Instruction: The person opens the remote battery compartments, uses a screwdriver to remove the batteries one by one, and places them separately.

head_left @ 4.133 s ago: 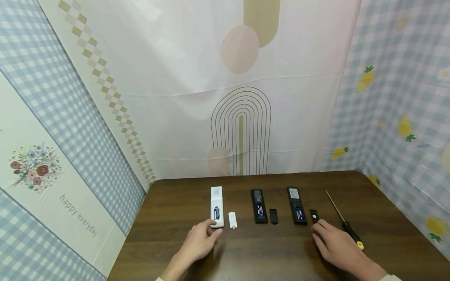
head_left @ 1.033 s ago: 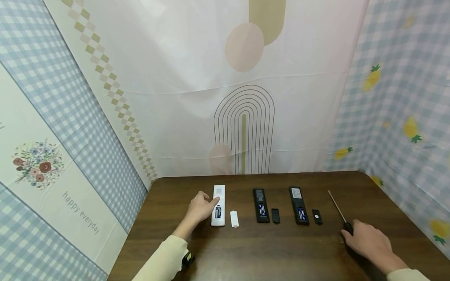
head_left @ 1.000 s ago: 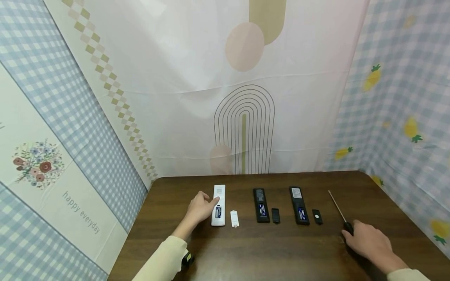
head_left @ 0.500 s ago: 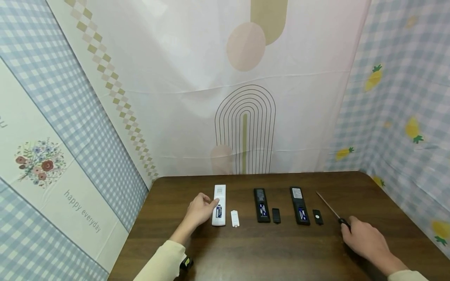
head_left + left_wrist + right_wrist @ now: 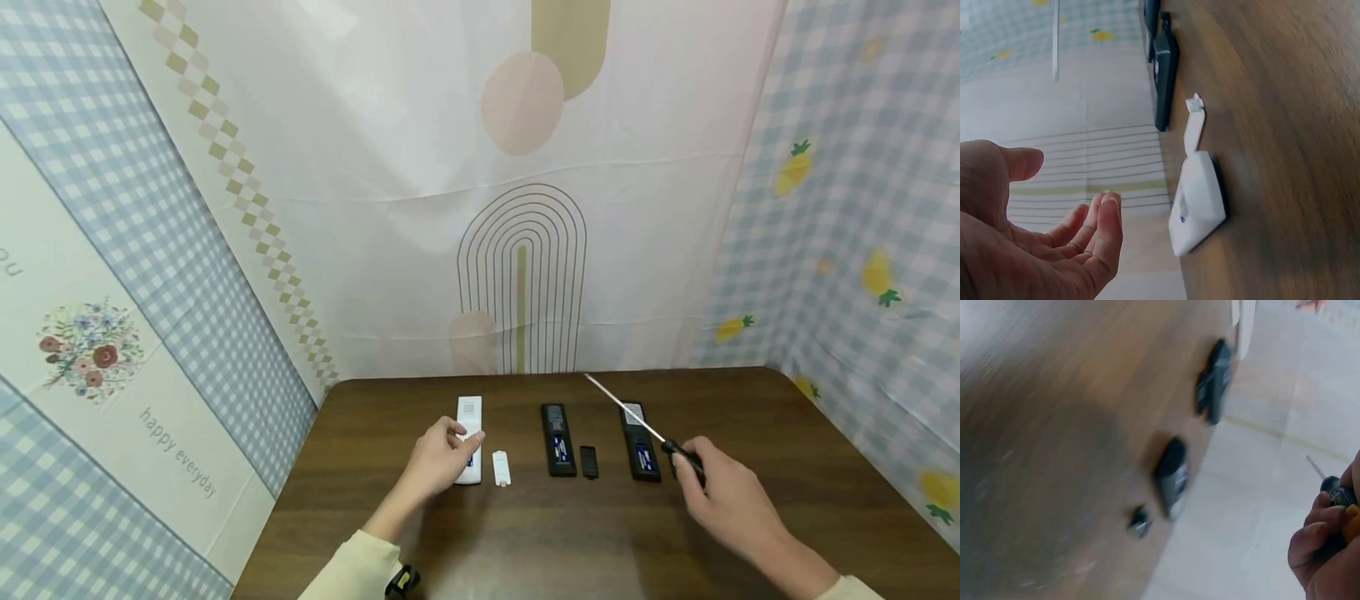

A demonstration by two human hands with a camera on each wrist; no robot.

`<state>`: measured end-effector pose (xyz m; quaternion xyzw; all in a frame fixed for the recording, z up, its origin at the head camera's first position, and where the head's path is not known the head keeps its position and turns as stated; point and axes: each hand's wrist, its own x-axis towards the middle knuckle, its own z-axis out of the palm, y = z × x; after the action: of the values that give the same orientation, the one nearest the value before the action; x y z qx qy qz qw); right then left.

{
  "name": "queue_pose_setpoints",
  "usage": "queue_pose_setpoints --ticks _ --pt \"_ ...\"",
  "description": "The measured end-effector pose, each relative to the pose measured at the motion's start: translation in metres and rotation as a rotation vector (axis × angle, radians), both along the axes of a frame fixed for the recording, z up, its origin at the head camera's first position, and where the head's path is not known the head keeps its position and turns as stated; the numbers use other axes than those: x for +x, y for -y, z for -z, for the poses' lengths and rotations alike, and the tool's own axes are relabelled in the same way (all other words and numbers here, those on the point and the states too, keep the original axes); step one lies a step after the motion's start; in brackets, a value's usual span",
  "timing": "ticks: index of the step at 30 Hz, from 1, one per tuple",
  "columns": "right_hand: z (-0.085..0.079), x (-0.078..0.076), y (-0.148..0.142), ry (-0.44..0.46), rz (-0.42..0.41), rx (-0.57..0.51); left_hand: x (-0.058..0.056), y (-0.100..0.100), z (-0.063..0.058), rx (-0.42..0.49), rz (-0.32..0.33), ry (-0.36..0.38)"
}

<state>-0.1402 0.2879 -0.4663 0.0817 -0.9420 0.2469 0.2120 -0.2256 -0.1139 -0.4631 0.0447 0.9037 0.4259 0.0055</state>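
Note:
My right hand grips a screwdriver by its black and yellow handle, raised over the table, its shaft pointing up and left. Relaxed fingers and a spread thumb mark my left hand, which hovers apart from the white remote control in the left wrist view. That remote lies back up, its batteries mostly covered by the thumb in the head view. Its white battery cover lies just right of it. Two black remotes, a middle one and a right one, show blue batteries in uncovered compartments.
Beside the middle remote lies its black battery cover. Another small black cover appears in the right wrist view, mostly behind the right hand in the head view. The brown wooden table ends at a fabric-draped wall.
The right hand has gone from a black cover to the screwdriver, then lifted it and carried it left. My left hand has come off the white remote, rising slightly.

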Motion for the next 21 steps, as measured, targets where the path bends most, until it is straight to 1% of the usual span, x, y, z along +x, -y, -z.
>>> queue_pose_setpoints --ticks 2,3,5,7,9,12,18,19,21 --pt "-0.005 0.006 0.012 -0.05 -0.052 -0.019 0.003 -0.001 -0.002 0.01 0.011 -0.009" --pt "-0.007 0.009 0.017 -0.058 -0.074 -0.03 0.005 -0.002 -0.002 0.016 0.014 -0.014" --pt "-0.01 0.014 0.026 -0.06 -0.112 -0.051 0.007 -0.003 -0.003 0.021 0.015 -0.028" --pt "-0.01 0.017 0.032 -0.064 -0.135 -0.065 0.008 -0.004 -0.003 0.029 0.014 -0.039" --pt "-0.009 0.019 0.036 -0.068 -0.153 -0.072 0.009 -0.005 -0.004 0.055 0.028 -0.049" --pt "-0.007 0.021 0.04 -0.099 -0.181 -0.076 0.01 -0.006 -0.004 0.119 0.074 -0.044" --pt "-0.005 0.022 0.048 -0.193 -0.257 -0.075 0.009 -0.015 -0.004 0.272 0.211 -0.033" --pt "-0.005 0.022 0.05 -0.205 -0.274 -0.075 0.008 -0.018 -0.004 0.286 0.227 -0.036" --pt "-0.005 0.021 0.053 -0.216 -0.307 -0.076 0.007 -0.023 -0.006 0.302 0.239 -0.047"
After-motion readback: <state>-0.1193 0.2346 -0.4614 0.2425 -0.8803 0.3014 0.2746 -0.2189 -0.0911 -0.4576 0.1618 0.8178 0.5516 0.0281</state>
